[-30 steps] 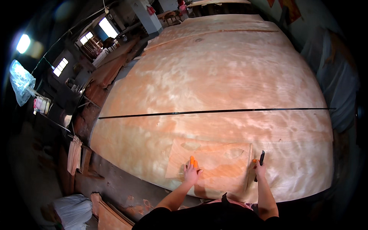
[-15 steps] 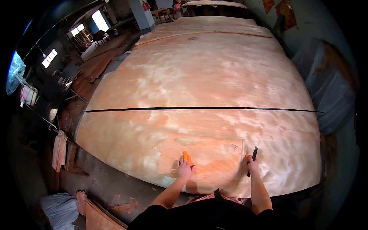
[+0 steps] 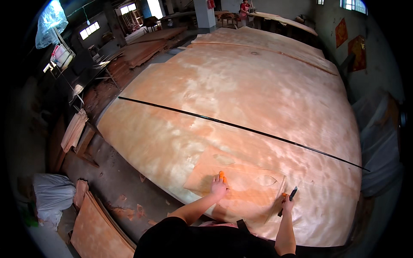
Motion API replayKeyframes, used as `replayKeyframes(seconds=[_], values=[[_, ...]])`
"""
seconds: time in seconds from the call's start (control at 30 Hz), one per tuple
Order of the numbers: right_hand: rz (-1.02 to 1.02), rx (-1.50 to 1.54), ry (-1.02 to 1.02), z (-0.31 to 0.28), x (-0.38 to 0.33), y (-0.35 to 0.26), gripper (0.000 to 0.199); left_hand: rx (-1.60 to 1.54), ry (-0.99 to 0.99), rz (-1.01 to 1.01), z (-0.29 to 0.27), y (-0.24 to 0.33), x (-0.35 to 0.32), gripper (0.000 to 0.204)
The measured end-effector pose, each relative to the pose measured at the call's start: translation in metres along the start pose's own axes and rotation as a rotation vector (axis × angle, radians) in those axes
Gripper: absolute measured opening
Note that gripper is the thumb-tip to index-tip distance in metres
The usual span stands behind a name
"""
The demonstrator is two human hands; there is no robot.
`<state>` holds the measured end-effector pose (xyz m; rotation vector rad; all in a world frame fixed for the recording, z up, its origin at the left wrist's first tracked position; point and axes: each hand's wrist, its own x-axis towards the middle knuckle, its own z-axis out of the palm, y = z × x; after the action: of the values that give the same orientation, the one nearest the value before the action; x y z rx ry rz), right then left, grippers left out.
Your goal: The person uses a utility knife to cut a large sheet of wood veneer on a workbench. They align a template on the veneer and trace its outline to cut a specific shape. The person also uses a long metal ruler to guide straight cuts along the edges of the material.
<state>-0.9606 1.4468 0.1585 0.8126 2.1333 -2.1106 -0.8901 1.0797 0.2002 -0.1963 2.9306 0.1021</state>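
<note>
A small rectangular piece of wood veneer [image 3: 241, 182] lies on the large pale veneer sheet [image 3: 258, 94], with its near edge toward me. It has a patch-shaped oval mark at its right end and another at its far edge. My left hand [image 3: 219, 188] rests on the left part of this piece, fingers stretched forward, with orange covers on fingertips. Just off the piece's right edge, my right hand [image 3: 287, 203] is closed round a dark utility knife [image 3: 293, 193], its blade end pointing up and away. Orange shows on a right finger too.
A long thin black strip [image 3: 215, 120] crosses the large sheet beyond my hands. To the left stand a wooden stand [image 3: 86, 144] and, lower, stacked veneer sheets [image 3: 101, 228] beside a grey plastic bag [image 3: 51, 195]. Far back, a person in red [image 3: 244, 9] stands near another table.
My view has swung, so the black strip now slants down to the right and more of the left floor shows. Both hands stay at about the same spots by the small veneer piece.
</note>
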Motion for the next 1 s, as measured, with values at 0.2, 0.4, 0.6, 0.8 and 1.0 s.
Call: replayKeyframes(seconds=[0.2,0.4,0.6,0.8,1.0], values=[[-0.077,-0.03,0.017,-0.01,0.018,0.025,0.018,0.018,0.032,-0.011,0.01,0.005,0.009,0.075],[0.004,-0.237,0.079,0.011,-0.015,-0.02,0.026,-0.085,0.126,0.105,0.024,-0.004,-0.012,0.06],[0.011,-0.149,0.027,0.043,-0.017,-0.032,0.025,-0.16,0.249,0.157,0.012,0.0,-0.011,0.066],[-0.158,-0.315,0.236,0.043,0.012,-0.019,0.031,-0.122,0.222,0.14,0.01,0.0,-0.009,0.067],[-0.001,-0.401,0.141,0.036,0.033,-0.032,0.031,-0.107,0.239,0.156,0.012,0.001,-0.009,0.065]])
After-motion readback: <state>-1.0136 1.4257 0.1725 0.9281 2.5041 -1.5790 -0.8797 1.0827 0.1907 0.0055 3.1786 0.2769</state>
